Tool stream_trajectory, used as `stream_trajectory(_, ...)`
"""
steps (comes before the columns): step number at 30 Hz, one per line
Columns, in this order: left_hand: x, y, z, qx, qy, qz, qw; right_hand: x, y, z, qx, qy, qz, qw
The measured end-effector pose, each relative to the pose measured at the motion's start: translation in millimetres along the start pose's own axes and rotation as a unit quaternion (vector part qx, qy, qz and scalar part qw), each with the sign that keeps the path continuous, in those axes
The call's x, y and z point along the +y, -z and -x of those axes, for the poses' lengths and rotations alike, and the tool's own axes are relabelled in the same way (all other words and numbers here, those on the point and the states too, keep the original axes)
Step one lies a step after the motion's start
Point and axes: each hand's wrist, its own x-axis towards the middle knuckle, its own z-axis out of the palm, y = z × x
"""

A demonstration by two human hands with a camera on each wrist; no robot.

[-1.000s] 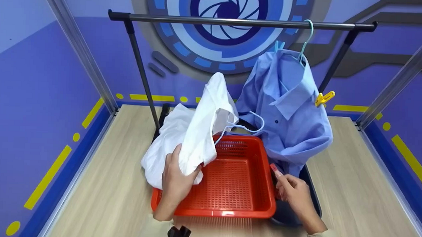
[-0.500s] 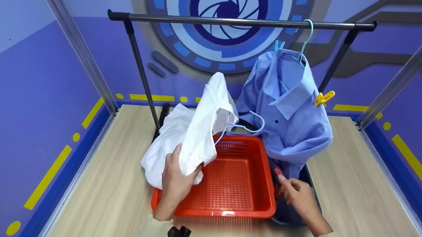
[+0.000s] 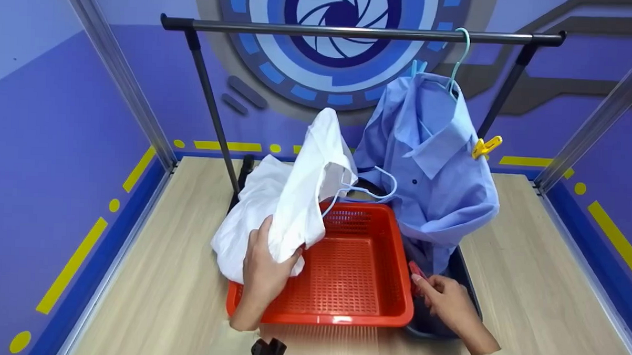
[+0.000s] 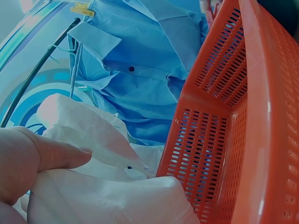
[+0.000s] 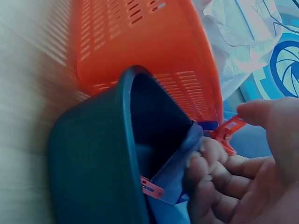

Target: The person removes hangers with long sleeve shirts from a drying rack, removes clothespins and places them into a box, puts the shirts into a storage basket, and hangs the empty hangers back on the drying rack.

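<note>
My left hand [image 3: 266, 268] grips a white shirt [image 3: 302, 198] over the left part of the red basket, fingers and thumb on the cloth. From the shirt's collar sticks a light-blue hanger [image 3: 368, 190] with its hook pointing right. Over the dark bin at the basket's right, my right hand [image 3: 446, 297] pinches a red clothespin [image 5: 228, 133] between thumb and fingers. A blue shirt [image 3: 427, 165] hangs beside it on a mint-green hanger [image 3: 461, 59]; its lower part dips into the bin. A yellow clothespin [image 3: 486, 147] grips this shirt's shoulder, with a light-blue clothespin [image 3: 417, 69] at the other shoulder.
The red basket [image 3: 321, 319] stands in front of the rack, whose dark rail [image 3: 310, 30] runs across the back. Against its right side is the dark bin [image 5: 93, 158], with another red clothespin [image 5: 152, 187] inside. Wood-grain tabletop [image 3: 149, 277] extends on both sides.
My right hand has shifted slightly down and to the right, and the red clothespin has moved lower with it. My left hand and the white shirt stay in place.
</note>
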Motion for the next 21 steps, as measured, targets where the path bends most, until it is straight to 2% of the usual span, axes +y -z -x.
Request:
stream_trajectory(10,-0.7,0.1,0.9,0.003,-0.001,0.004,1.0,9,-3,3.7,-0.074,0.017,0.037,0.9964)
stream_trajectory(18,-0.7,0.1,0.4,-0.004,0.004,0.003,1.0,14,-6,4.9,-0.109,0.041,0.073,0.9904)
stream_trajectory(21,-1.4,-0.2,0.4,-0.001,0.001,0.002,1.0,16,-7,5.0,-0.106,0.032,0.099,0.9889)
